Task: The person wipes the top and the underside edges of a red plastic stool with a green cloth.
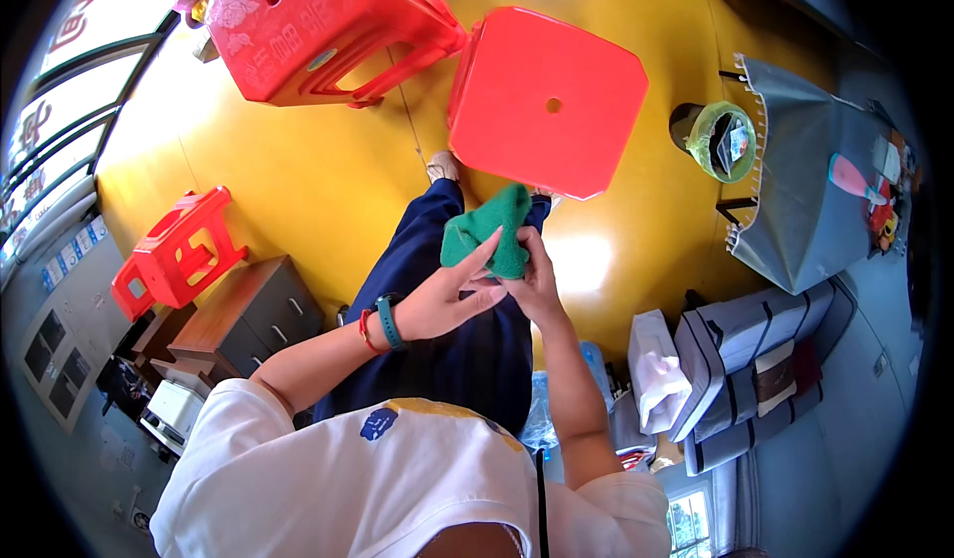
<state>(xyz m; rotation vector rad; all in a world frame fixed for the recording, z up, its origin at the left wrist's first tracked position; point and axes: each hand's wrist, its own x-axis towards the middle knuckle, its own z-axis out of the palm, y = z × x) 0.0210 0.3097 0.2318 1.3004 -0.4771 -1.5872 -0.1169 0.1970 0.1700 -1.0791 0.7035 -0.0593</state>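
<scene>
A folded green cloth (488, 230) is held between both hands, above my lap. My left hand (447, 297), with a teal watch band (388, 321) and a red bracelet (367, 330) at its wrist, lays its fingers against the cloth's lower left side. My right hand (534, 278) pinches the cloth's lower right part between thumb and fingers. Just beyond the cloth stands a red plastic stool (548, 103) with a small hole in its seat. The fingertips behind the cloth are partly hidden.
A larger red plastic stool (328, 29) lies at the upper left, and more red stools (182, 249) are at the left by a wooden-topped cabinet (231, 304). On the right are a lined trash bin (721, 140), a table with a grey cloth (794, 178) and a grey sofa (745, 364).
</scene>
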